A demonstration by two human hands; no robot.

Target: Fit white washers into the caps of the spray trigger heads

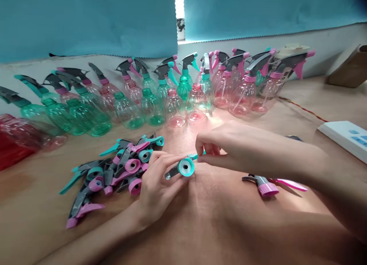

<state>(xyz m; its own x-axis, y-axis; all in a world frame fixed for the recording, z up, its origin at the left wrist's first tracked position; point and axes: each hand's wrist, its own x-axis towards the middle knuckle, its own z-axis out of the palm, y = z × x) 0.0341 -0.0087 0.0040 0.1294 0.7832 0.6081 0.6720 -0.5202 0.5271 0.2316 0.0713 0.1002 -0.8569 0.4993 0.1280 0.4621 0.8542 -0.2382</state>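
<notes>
My left hand [159, 181] is closed around a grey spray head with a teal cap [183, 167], its round opening facing me. My right hand [218, 146] pinches the teal trigger end of the same spray head from the right. A pile of loose grey, teal and pink spray heads [114, 171] lies just left of my left hand. One pink-capped spray head [266, 185] lies on the table below my right forearm.
Rows of clear green and pink spray bottles [172, 100] stand along the back of the brown table [215, 227], some with heads on, some without. Red bottles [17, 137] lie far left. A white power strip [346, 137] sits at right, a cardboard box [351, 66] behind it.
</notes>
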